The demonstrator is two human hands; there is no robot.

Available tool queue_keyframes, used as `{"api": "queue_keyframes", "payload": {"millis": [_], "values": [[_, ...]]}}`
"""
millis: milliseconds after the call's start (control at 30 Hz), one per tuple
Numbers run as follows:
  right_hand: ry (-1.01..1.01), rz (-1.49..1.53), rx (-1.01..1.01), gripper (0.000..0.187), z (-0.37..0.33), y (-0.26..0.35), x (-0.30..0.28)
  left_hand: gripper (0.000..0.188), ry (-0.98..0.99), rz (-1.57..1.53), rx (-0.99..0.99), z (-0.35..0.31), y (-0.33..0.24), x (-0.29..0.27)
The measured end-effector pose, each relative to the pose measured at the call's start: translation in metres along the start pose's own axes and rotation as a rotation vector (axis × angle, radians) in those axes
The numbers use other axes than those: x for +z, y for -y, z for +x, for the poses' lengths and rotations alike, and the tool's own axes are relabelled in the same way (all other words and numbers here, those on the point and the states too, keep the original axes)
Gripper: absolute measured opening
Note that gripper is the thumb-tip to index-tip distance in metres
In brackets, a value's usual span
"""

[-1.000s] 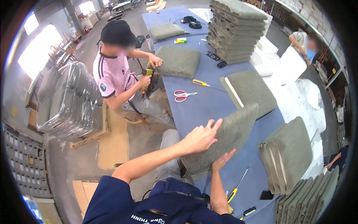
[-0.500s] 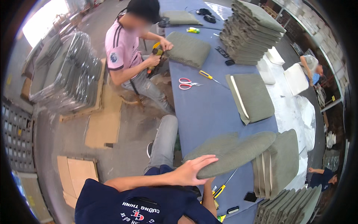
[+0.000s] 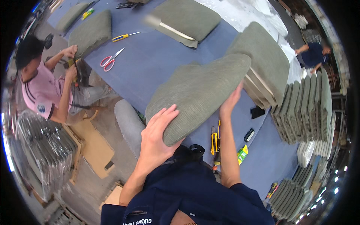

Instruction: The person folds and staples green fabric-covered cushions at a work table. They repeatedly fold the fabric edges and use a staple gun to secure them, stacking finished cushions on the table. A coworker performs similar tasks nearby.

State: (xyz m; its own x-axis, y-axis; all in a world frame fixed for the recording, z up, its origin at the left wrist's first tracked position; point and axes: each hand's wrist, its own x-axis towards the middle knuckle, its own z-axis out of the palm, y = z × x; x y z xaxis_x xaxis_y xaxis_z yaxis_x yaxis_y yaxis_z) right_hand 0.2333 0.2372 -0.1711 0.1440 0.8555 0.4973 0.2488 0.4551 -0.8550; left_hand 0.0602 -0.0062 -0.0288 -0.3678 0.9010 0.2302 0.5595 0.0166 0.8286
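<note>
I hold a green ribbed cushion [image 3: 197, 93] in the air over the blue table [image 3: 150, 60]. My left hand [image 3: 157, 135] grips its near lower end from above. My right hand [image 3: 230, 101] presses on its underside at the far edge. The cushion tilts up toward a stack of like cushions [image 3: 262, 63] on the right. Several more green cushions stand on edge in a row [image 3: 307, 108] at the far right.
A person in a pink shirt [image 3: 41, 93] sits at the left, working on another cushion [image 3: 90, 32]. Red scissors [image 3: 108, 60], a yellow-handled tool [image 3: 125, 36], a yellow cutter [image 3: 214, 140], a phone [image 3: 258, 111] and a flat cushion [image 3: 187, 18] lie on the table. Wrapped cushions [image 3: 45, 150] pile at the left.
The cushion has been lifted and carried to the right toward the stack. My head has turned right, so the seated person has slid to the left edge.
</note>
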Motion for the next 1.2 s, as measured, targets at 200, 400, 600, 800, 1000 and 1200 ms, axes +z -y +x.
{"api": "queue_keyframes", "payload": {"millis": [200, 400, 600, 800, 1000, 1200], "values": [[0.752, -0.042, -0.366, 0.034, 0.101, 0.126, 0.036, 0.047, 0.148, -0.575, 0.147, 0.029, -0.052, -0.008], [1.218, -0.596, -0.225, 0.024, 0.1, 0.097, 0.072, 0.079, 0.129, -1.943, 0.308, 0.071, -0.194, 0.003], [1.124, -0.566, -0.243, 0.022, 0.115, 0.098, 0.133, 0.062, 0.762, -1.956, 0.353, 0.099, -0.198, 0.002], [1.041, -0.581, -0.182, 0.022, 0.107, 0.077, 0.185, 0.037, 0.439, -1.553, 0.249, 0.073, -0.226, -0.024], [1.06, -0.51, -0.213, 0.021, 0.108, 0.092, 0.212, 0.024, 0.409, -1.59, 0.215, 0.037, -0.185, -0.037], [1.212, -0.471, -0.174, 0.024, 0.118, 0.086, 0.232, 0.033, 0.001, -1.556, 0.355, 0.002, -0.177, -0.042]]}}
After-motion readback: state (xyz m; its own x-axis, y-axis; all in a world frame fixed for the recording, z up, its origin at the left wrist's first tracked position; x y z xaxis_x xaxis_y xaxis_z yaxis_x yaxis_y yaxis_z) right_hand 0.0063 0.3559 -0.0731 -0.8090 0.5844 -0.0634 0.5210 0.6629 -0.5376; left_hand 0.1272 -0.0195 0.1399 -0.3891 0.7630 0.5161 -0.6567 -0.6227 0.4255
